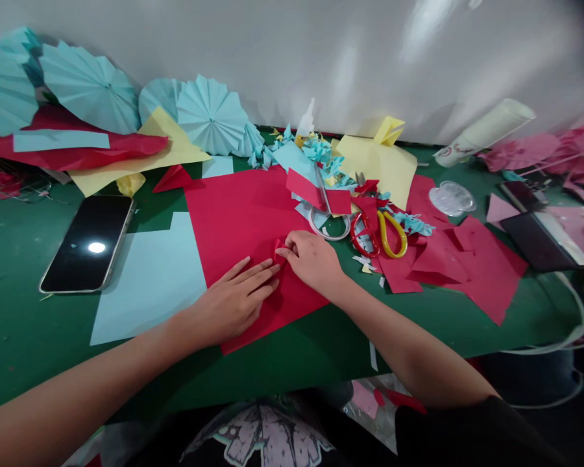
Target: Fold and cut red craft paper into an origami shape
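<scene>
A large red sheet of paper (238,207) lies on the green table, partly over a light blue sheet (146,285). On the red sheet is a small folded piece of red paper (278,251), mostly covered by my fingers. My right hand (314,259) pinches this piece between thumb and fingers. My left hand (238,298) lies palm down on the red sheet, fingers stretched out and fingertips against the folded piece. Just right of my right hand are scissors with one red and one yellow handle loop (393,235) and a clear tape ring (331,228).
A phone (87,243) lies at the left. Light blue paper fans (211,113) lean on the wall behind. Blue scraps (321,150), a glue bottle (305,122) and yellow paper (374,162) sit at the back. Red offcuts (486,259) and a dark wallet-like object (540,240) are right.
</scene>
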The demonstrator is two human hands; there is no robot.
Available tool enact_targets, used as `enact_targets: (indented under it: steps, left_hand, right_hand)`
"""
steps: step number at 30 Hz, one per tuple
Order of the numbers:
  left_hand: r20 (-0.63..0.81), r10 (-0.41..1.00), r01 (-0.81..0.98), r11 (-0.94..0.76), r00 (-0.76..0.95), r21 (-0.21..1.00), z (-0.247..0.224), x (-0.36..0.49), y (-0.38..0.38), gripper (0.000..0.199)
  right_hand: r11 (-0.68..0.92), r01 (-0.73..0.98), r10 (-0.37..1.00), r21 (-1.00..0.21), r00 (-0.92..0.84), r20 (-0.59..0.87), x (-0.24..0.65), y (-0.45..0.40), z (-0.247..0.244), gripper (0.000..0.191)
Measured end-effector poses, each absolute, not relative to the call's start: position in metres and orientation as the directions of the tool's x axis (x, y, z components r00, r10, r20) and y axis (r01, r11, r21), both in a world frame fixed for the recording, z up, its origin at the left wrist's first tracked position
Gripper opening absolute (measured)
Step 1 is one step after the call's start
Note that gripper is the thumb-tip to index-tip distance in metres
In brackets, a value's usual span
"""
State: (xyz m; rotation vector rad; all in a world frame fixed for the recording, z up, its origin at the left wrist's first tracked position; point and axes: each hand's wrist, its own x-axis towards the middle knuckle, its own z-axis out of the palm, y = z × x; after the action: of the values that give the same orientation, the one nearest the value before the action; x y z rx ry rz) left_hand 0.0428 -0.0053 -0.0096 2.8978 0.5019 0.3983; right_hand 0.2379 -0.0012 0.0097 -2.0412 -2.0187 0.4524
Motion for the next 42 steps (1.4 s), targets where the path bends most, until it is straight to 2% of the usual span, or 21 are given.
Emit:
enact_targets:
  steps: [10,24,26,29,35,38,42]
  left_hand:
    - [0.197,0.371,0.329,-0.919,0.908,0.216,-0.011,0.043,-0.006,0.038]
    - [0.173,0.378,0.339,-0.916,0.910,0.216,-0.011,0.042,-0.005,0.038]
    - [0.167,0.373,0.337,-0.919,0.913,0.206,-0.010,0.042,-0.005,0.039]
    - [0.169,0.374,0.340,-0.919,0.912,0.198,-0.009,0.042,-0.005,0.039]
    - [0.193,0.384,0.348,-0.917,0.903,0.195,-0.010,0.042,-0.006,0.037]
    - [0.204,0.394,0.352,-0.911,0.896,0.212,-0.012,0.042,-0.007,0.036]
    - [0.204,0.397,0.355,-0.910,0.895,0.213,-0.013,0.042,-0.007,0.036]
  right_hand:
    - [0.015,0.917,1.000,-0.399,-0.011,0.012,0.241,0.002,0.010,0.019]
    - [-0.075,0.957,0.993,-0.280,0.099,0.072,0.235,0.010,0.004,0.023]
    - [-0.081,0.951,0.993,-0.297,0.103,0.060,0.235,0.011,0.005,0.023]
    - [-0.064,0.917,0.997,-0.393,0.073,0.008,0.241,0.013,0.009,0.022]
    - [0.033,0.803,0.991,-0.595,-0.103,-0.085,0.258,0.013,0.016,0.012]
    - [0.072,0.793,0.984,-0.605,-0.155,-0.086,0.262,0.013,0.016,0.014]
    - [0.072,0.827,0.986,-0.557,-0.142,-0.083,0.260,0.013,0.013,0.014]
